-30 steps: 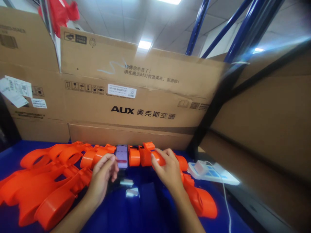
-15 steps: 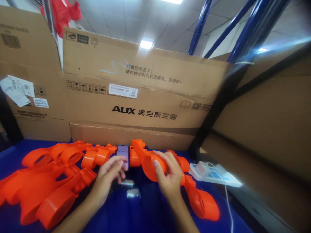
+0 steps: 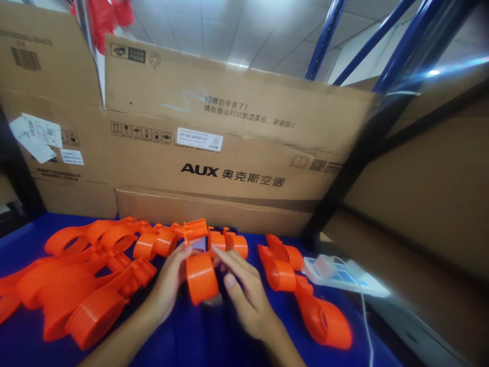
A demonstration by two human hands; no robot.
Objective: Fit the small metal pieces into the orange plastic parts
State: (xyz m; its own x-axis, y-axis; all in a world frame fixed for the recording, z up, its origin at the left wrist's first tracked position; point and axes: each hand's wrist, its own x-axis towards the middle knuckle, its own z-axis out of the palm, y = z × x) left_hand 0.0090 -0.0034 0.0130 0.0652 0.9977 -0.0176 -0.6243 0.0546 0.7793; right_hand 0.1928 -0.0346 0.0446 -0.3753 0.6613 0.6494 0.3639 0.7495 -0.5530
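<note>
Head view. Item in hand: one orange plastic part [image 3: 201, 275], held at table centre between the left hand [image 3: 170, 283] at its 9 o'clock and the right hand [image 3: 244, 298] at its 4 o'clock. The left-hand fingers are curled against the part's side; the right-hand fingers [image 3: 225, 257] are laid across its far edge. The part is pinched from both sides; whether anything sits beneath it cannot be told.

Handling note, as a judgement: the round barrel end is best steadied by one hand while the other guides the flat lug, so that the piece is not twisted.

Material: moulded plastic, matte to satin, bright orange; a drum-shaped end joined to a squared tab.

Surroundings: a heap of like orange parts [image 3: 76, 285] at 9 o'clock; further ones [image 3: 301, 290] at 3 o'clock. A blue table cover [image 3: 198, 341], smooth. A white power strip [image 3: 340, 275] with cord at 3 o'clock. Corrugated cardboard cartons [image 3: 229, 142] stacked at 12 o'clock.
</note>
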